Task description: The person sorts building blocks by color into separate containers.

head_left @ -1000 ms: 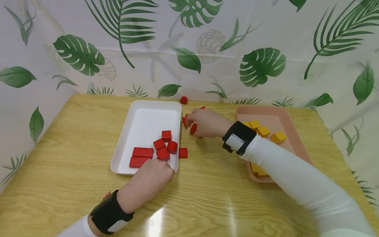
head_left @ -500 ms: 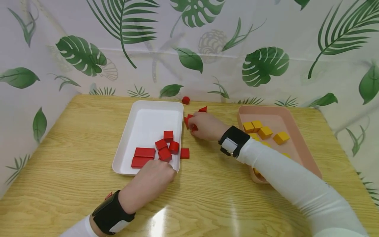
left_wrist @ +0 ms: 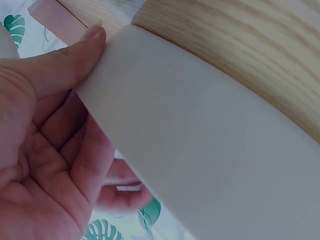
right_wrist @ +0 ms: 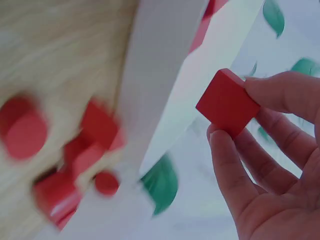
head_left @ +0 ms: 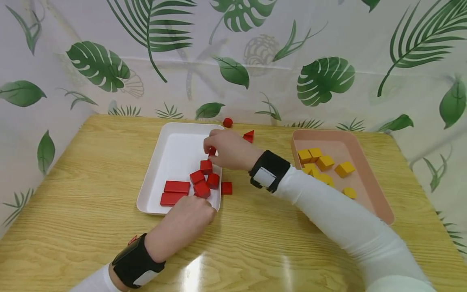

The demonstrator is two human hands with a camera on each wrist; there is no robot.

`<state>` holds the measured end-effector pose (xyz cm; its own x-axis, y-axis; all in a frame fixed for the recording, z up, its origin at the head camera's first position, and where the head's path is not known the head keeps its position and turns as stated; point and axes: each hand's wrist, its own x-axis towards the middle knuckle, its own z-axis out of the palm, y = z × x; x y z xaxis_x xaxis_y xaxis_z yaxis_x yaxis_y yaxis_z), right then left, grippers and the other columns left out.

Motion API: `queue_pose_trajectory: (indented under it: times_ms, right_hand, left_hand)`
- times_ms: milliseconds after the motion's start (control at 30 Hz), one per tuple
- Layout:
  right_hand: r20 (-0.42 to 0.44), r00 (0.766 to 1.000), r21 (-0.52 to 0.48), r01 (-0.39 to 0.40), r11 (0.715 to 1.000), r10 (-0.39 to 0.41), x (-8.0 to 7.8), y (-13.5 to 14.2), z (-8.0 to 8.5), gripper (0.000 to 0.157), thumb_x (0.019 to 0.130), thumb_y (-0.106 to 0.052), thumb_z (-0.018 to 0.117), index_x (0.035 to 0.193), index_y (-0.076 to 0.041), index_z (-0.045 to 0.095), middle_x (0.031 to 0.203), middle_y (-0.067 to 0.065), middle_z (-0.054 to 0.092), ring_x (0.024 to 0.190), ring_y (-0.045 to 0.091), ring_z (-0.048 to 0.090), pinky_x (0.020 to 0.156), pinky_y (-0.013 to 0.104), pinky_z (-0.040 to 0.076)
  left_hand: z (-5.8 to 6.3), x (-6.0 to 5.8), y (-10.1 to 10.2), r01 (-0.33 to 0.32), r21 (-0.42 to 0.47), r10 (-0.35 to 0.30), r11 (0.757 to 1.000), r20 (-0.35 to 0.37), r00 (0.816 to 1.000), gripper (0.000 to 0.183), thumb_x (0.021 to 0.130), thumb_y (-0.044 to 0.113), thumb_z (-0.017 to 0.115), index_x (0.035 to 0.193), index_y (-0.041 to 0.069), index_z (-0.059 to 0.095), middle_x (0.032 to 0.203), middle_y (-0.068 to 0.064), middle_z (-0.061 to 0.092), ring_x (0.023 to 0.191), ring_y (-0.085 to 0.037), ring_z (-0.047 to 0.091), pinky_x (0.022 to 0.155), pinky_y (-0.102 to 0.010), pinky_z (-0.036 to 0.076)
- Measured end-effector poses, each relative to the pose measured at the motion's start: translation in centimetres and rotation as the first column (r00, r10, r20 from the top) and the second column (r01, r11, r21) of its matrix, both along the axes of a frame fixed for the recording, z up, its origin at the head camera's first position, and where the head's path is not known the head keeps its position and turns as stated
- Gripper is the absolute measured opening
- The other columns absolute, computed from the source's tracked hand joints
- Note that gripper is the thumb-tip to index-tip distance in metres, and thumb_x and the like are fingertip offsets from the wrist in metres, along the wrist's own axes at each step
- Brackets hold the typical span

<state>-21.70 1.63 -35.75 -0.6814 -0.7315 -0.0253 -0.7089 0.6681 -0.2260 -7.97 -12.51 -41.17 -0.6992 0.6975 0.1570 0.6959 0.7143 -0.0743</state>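
Note:
My left hand (head_left: pixel 187 221) grips the near right corner of the white tray (head_left: pixel 182 142). In the left wrist view its thumb lies on the outside of the tray wall (left_wrist: pixel 175 125), with fingers curled behind it. My right hand (head_left: pixel 233 150) is over the tray's right rim. Between thumb and fingers it pinches a red square block (right_wrist: pixel 227 102), seen plainly in the right wrist view. Inside the tray lie two long red blocks (head_left: pixel 176 187) and several smaller ones, including a red cylinder (head_left: pixel 213 181), partly behind my left hand.
A red square block (head_left: pixel 226 187) lies against the tray's right side. Red triangular pieces (head_left: pixel 249 134) and a red round block (head_left: pixel 228 122) lie near the table's back edge. At right, a pink tray (head_left: pixel 365 170) holds several yellow blocks (head_left: pixel 344 169). A leaf-print cloth (head_left: pixel 270 85) hangs behind.
My right hand has picked up a red block from the loose pieces beside the white tray and moved left over its rim. The left hand keeps its hold on the corner.

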Motion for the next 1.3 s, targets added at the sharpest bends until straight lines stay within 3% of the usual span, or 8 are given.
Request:
queue_pose_trajectory:
  times_ms: [233,367,567,733,1033,1300]
  right_hand:
    - [0.038,0.992,0.029,-0.122,0.992,0.121,1.4,-4.1,-1.6,0.018,0.084,-0.024,0.061,0.101,-0.017,0.064,0.090,-0.004,0.053,0.079,0.009,0.049,0.072,0.017,0.039]
    - [0.056,0.991,0.049,-0.127,0.991,0.125,1.6,-5.3,-2.3,0.017,0.084,-0.024,0.061,0.099,-0.018,0.063,0.089,-0.005,0.052,0.079,0.009,0.048,0.071,0.017,0.038]
    - [0.055,0.989,0.103,-0.145,0.984,0.140,1.6,-6.2,-3.4,0.013,0.085,-0.024,0.060,0.096,-0.018,0.063,0.087,-0.004,0.052,0.077,0.009,0.048,0.069,0.018,0.038]
    - [0.044,0.988,0.097,-0.151,0.984,0.148,1.8,-6.3,-3.1,0.017,0.085,-0.025,0.059,0.100,-0.018,0.062,0.087,-0.005,0.050,0.075,0.007,0.049,0.070,0.017,0.037]
    - [0.036,0.997,0.081,-0.072,0.994,0.070,1.4,-2.7,0.3,0.025,0.083,-0.027,0.061,0.107,-0.018,0.063,0.098,-0.002,0.056,0.079,0.009,0.049,0.069,0.019,0.040]
    - [0.007,1.000,0.087,-0.010,0.996,0.010,1.4,2.4,0.2,0.029,0.080,-0.025,0.066,0.107,-0.017,0.063,0.106,0.000,0.059,0.085,0.011,0.049,0.077,0.022,0.042]
  left_hand:
    - [-0.2,0.0,0.2,0.017,-0.001,-0.017,1.000,-0.025,1.000,0.023,0.073,-0.001,0.054,0.059,0.017,0.059,0.050,0.007,0.037,0.047,-0.010,0.037,0.041,-0.025,0.032]
    - [-0.1,-0.1,0.4,0.027,-0.010,-0.027,1.000,-0.059,0.998,0.025,0.073,-0.002,0.053,0.058,0.017,0.057,0.049,0.007,0.036,0.048,-0.010,0.038,0.041,-0.025,0.031]
    - [0.1,-0.3,0.5,0.038,-0.023,-0.040,0.999,-0.099,0.994,0.013,0.077,0.003,0.057,0.071,0.014,0.059,0.051,0.007,0.034,0.048,-0.008,0.038,0.045,-0.024,0.034]
    - [0.1,-0.4,0.5,0.037,-0.011,-0.038,0.999,-0.111,0.993,0.015,0.077,0.000,0.053,0.072,0.013,0.058,0.050,0.007,0.034,0.047,-0.009,0.039,0.047,-0.026,0.036]
    - [0.5,-0.2,0.2,0.008,-0.004,-0.008,1.000,0.016,1.000,0.025,0.073,0.000,0.054,0.056,0.019,0.054,0.049,0.008,0.034,0.047,-0.010,0.036,0.041,-0.025,0.031]
    - [0.5,-0.1,0.0,-0.022,0.001,0.022,1.000,0.026,0.999,0.024,0.073,-0.001,0.055,0.057,0.017,0.054,0.049,0.007,0.036,0.046,-0.011,0.036,0.041,-0.026,0.032]
